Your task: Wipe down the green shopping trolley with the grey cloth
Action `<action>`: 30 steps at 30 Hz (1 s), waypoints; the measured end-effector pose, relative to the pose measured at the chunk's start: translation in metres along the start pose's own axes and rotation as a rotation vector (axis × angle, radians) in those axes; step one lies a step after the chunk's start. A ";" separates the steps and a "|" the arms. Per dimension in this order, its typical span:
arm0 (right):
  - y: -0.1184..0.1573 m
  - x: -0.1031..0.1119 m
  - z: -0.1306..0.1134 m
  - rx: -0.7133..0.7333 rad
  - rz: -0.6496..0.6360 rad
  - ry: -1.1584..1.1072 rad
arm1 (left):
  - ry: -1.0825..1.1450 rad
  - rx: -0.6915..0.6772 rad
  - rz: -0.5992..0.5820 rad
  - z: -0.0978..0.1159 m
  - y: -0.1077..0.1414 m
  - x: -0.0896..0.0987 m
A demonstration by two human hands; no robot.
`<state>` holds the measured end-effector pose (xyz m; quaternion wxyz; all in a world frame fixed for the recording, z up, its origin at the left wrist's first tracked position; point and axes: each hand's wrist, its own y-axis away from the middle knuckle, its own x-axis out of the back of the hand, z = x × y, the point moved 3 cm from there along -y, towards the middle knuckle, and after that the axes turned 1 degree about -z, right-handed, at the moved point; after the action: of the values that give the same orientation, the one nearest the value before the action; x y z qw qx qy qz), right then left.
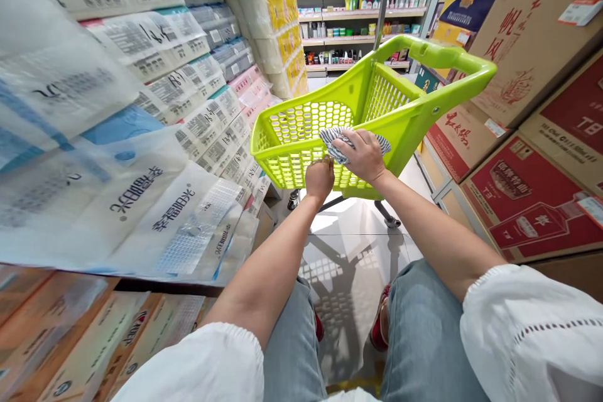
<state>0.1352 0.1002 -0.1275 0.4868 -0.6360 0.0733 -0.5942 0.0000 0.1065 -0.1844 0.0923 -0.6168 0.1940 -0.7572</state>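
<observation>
A bright green plastic shopping cart (301, 116) with a perforated basket stands in front of me, its handle toward the upper right. My left hand (320, 177) is closed at the basket's near side; its fingertips are partly hidden, and it seems to grip the mesh wall. Just right of it, my right hand (362, 154) holds a grey-and-white striped cloth (336, 138) against the basket's top edge. The cloth is bunched under the palm and fingers, with its ends sticking out on both sides.
Plastic-wrapped paper packs (174, 88) are stacked close on the left. Red and brown cartons (532, 195) line the right side. Behind the cart are shelves (358, 12) of small bottles and boxes. A caster (392, 222) rests on the tiled floor (346, 282).
</observation>
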 end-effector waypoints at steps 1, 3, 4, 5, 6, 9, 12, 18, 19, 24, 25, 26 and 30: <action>0.000 -0.002 0.000 -0.002 -0.008 0.001 | -0.002 0.002 -0.006 -0.001 -0.002 0.000; 0.003 -0.010 0.000 -0.024 -0.027 0.001 | -0.005 0.005 -0.022 -0.003 -0.006 -0.001; 0.006 -0.015 -0.001 -0.031 -0.044 -0.002 | -0.006 0.009 -0.035 -0.005 -0.007 -0.001; 0.011 -0.021 -0.002 -0.029 -0.066 -0.007 | -0.006 0.015 -0.051 -0.006 -0.008 0.000; 0.018 -0.028 -0.004 -0.016 -0.094 -0.012 | -0.003 0.018 -0.066 -0.007 -0.008 0.000; 0.043 -0.051 -0.012 0.071 -0.191 -0.023 | 0.026 0.006 -0.081 -0.011 -0.008 0.002; 0.068 -0.071 -0.022 0.161 -0.287 -0.037 | 0.055 -0.012 -0.060 -0.013 -0.008 0.003; 0.074 -0.079 -0.032 0.241 -0.383 -0.040 | 0.080 -0.036 -0.010 -0.018 -0.009 0.002; 0.067 -0.075 -0.030 0.223 -0.370 -0.035 | 0.082 -0.037 -0.001 -0.020 -0.009 0.002; 0.012 -0.033 -0.012 0.010 -0.145 -0.012 | 0.058 -0.027 0.004 -0.024 -0.011 0.003; 0.002 -0.024 -0.008 -0.044 -0.086 -0.008 | 0.056 -0.026 0.004 -0.024 -0.011 0.003; -0.007 -0.016 -0.005 -0.084 -0.038 -0.004 | 0.058 -0.026 0.005 -0.024 -0.011 0.003; -0.015 -0.010 -0.003 -0.135 0.039 0.012 | 0.079 -0.037 0.013 -0.026 -0.011 0.002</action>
<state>0.1226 0.1129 -0.1243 0.4538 -0.6623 0.1285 -0.5822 -0.0248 0.1202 -0.1819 0.0782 -0.5867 0.2154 -0.7767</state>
